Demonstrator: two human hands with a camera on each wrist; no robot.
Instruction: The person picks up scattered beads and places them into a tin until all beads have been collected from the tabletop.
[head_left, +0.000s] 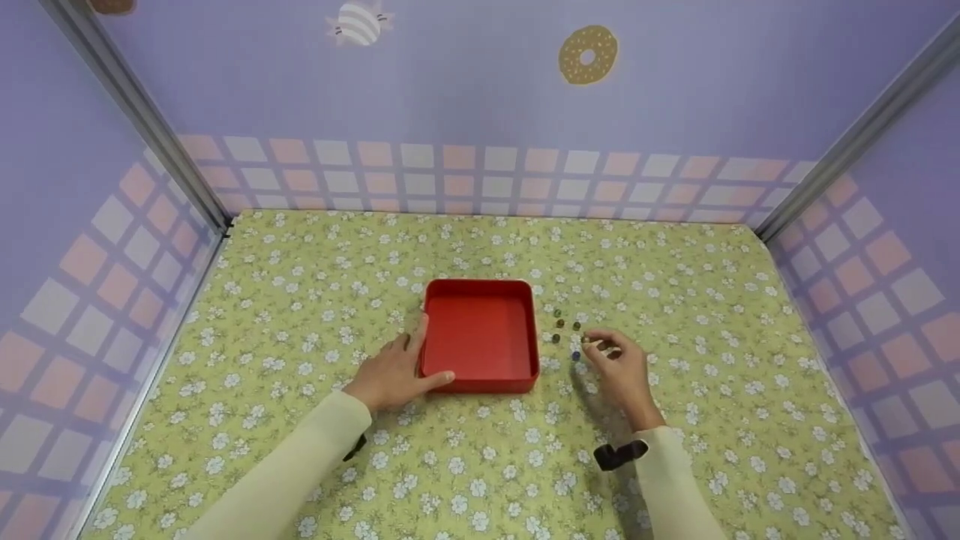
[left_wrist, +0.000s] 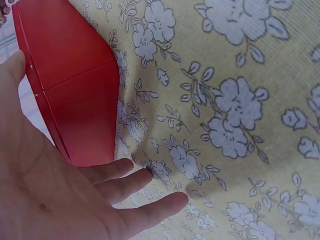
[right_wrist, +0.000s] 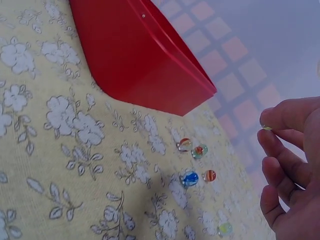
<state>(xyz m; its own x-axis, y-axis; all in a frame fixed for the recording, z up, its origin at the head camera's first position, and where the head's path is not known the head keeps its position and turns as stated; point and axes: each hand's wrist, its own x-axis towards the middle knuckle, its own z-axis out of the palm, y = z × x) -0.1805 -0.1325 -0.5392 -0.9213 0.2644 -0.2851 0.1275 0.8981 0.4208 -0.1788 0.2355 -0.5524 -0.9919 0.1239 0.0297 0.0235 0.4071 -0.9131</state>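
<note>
Red box centred on desk; left hand laid against it, right hand pinching a marble.
Detail: the head view places the red box (head_left: 480, 337) mid-frame on the flower-patterned desk (head_left: 750, 450). The left hand (head_left: 397, 375), fingers extended, rests at its left side, thumb over the near rim. Right of the box, the right hand (head_left: 619, 367) grips a small marble (right_wrist: 267, 127) between thumb and finger; only a yellow-green sliver shows in the right wrist view, the fingertips hiding the rest. That view also gives colours to the loose marbles, mere dark dots from the head: a blue marble (right_wrist: 190, 178) and orange-striped marble (right_wrist: 209, 175) lower centre, a yellow-green marble (right_wrist: 225, 229) at the bottom edge. The box's inner floor shows in the head view only. Checkered wall panels (head_left: 457, 176) stand behind.
</note>
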